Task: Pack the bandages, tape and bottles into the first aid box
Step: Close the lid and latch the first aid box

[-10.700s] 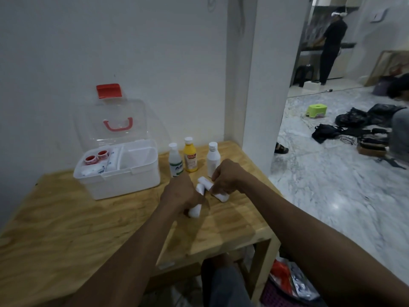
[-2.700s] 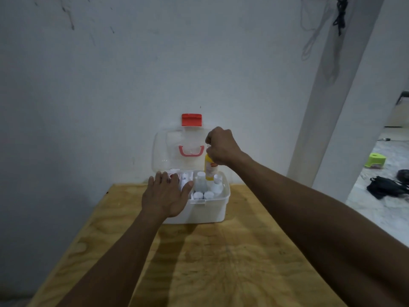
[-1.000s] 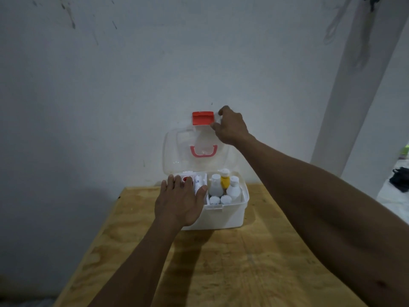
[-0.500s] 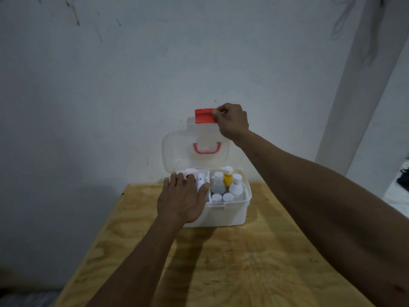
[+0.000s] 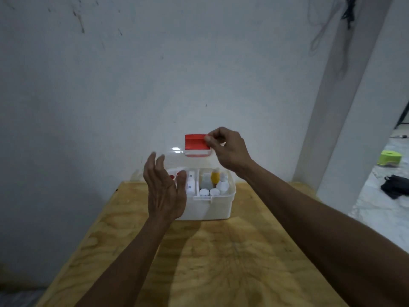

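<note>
The white first aid box (image 5: pixel 212 208) stands at the far middle of the wooden table (image 5: pixel 221 258), against the wall. Its clear lid (image 5: pixel 177 156) is tipped forward, partly lowered. My right hand (image 5: pixel 228 149) pinches the lid's red latch (image 5: pixel 195 141) at the top edge. My left hand (image 5: pixel 164 191) hovers open in front of the box's left half, fingers spread, holding nothing. Inside the right compartment stand a yellow bottle (image 5: pixel 215 177) and white bottles (image 5: pixel 222 185), with white bandage rolls (image 5: pixel 209 192) in front. Red tape rolls (image 5: pixel 174 175) show in the left tray, partly hidden by my left hand.
A white wall rises right behind the box. A white pillar (image 5: pixel 345 107) stands at the right of the table. Beyond it, on the marble floor, are a green stool (image 5: pixel 390 157) and a black bag (image 5: pixel 396 188).
My right hand has pulled the lid forward and down by its red latch. My left hand has lifted off the box's front left rim and opened.
</note>
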`<act>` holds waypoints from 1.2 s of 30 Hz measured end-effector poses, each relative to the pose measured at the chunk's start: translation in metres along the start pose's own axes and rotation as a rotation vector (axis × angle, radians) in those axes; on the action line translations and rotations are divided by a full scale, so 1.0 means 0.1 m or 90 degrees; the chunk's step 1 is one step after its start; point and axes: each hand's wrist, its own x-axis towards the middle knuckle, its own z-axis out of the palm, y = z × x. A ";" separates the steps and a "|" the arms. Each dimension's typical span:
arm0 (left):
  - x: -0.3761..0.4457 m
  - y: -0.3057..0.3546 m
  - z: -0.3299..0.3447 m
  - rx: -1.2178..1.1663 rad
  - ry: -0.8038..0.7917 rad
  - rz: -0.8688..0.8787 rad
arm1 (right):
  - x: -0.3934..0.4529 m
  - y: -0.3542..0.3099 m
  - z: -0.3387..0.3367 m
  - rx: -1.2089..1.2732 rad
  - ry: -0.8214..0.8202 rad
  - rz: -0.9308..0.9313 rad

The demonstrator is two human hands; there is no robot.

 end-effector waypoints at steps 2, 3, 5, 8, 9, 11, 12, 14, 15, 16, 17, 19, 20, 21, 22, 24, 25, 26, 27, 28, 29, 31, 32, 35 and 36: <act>0.02 0.02 -0.06 -0.012 -0.030 -0.009 | -0.17 0.05 0.00 -0.022 -0.022 -0.018; 0.04 0.02 -0.08 -0.013 -0.056 -0.004 | -0.25 0.09 0.01 -0.037 -0.033 -0.022; 0.05 0.01 -0.12 -0.007 -0.110 0.010 | -0.41 0.16 0.01 -0.054 -0.055 -0.027; 0.04 0.00 -0.18 -0.013 -0.173 -0.001 | -0.63 0.27 0.05 -0.079 -0.103 -0.021; 0.03 -0.01 -0.19 -0.016 -0.194 -0.010 | -0.70 0.31 0.07 -0.099 -0.113 -0.025; 0.00 -0.02 -0.20 -0.016 -0.236 -0.025 | -0.82 0.38 0.10 -0.124 -0.124 -0.036; -0.02 -0.03 -0.20 -0.012 -0.254 -0.029 | -0.86 0.40 0.11 -0.122 -0.125 -0.041; -0.04 -0.05 -0.22 -0.002 -0.280 -0.030 | -0.93 0.41 0.10 -0.124 -0.129 -0.049; -0.04 -0.05 -0.23 0.000 -0.292 -0.029 | -0.96 0.41 0.09 -0.140 -0.137 -0.056; -0.04 -0.05 -0.25 0.005 -0.305 -0.027 | -0.98 0.41 0.08 -0.159 -0.149 -0.061; -0.03 -0.04 -0.27 0.013 -0.317 -0.021 | -1.00 0.40 0.08 -0.171 -0.162 -0.062; -0.03 -0.04 -0.29 0.039 -0.337 -0.004 | -1.02 0.39 0.06 -0.169 -0.169 -0.061; -0.04 -0.05 -0.29 0.049 -0.344 0.003 | -1.02 0.38 0.06 -0.165 -0.156 -0.065; -0.04 -0.08 -0.28 0.058 -0.351 0.009 | -1.00 0.38 0.05 -0.167 -0.134 -0.067; -0.05 -0.10 -0.28 0.067 -0.359 0.017 | -0.98 0.39 0.05 -0.179 -0.117 -0.062; -0.05 -0.17 -0.26 0.096 -0.377 0.045 | -0.92 0.41 0.07 -0.234 -0.116 -0.035; -0.05 -0.19 -0.25 0.108 -0.387 0.057 | -0.89 0.44 0.09 -0.264 -0.130 -0.015; -0.05 -0.20 -0.24 0.112 -0.396 0.064 | -0.88 0.46 0.11 -0.283 -0.145 0.003; -0.06 -0.20 -0.24 0.108 -0.399 0.066 | -0.88 0.50 0.14 -0.289 -0.155 0.020; -0.06 -0.20 -0.24 0.102 -0.401 0.063 | -0.90 0.53 0.18 -0.286 -0.154 0.030; -0.07 -0.19 -0.24 0.098 -0.400 0.058 | -0.93 0.56 0.21 -0.280 -0.146 0.036; -0.09 -0.20 -0.23 0.094 -0.393 0.044 | -0.98 0.62 0.26 -0.269 -0.128 0.038; -0.10 -0.19 -0.24 0.091 -0.390 0.038 | -0.99 0.64 0.28 -0.261 -0.118 0.040; -0.10 -0.16 -0.26 0.091 -0.393 0.028 | -1.00 0.65 0.31 -0.251 -0.100 0.051; -0.10 -0.13 -0.28 0.092 -0.398 0.025 | -1.00 0.65 0.32 -0.255 -0.101 0.053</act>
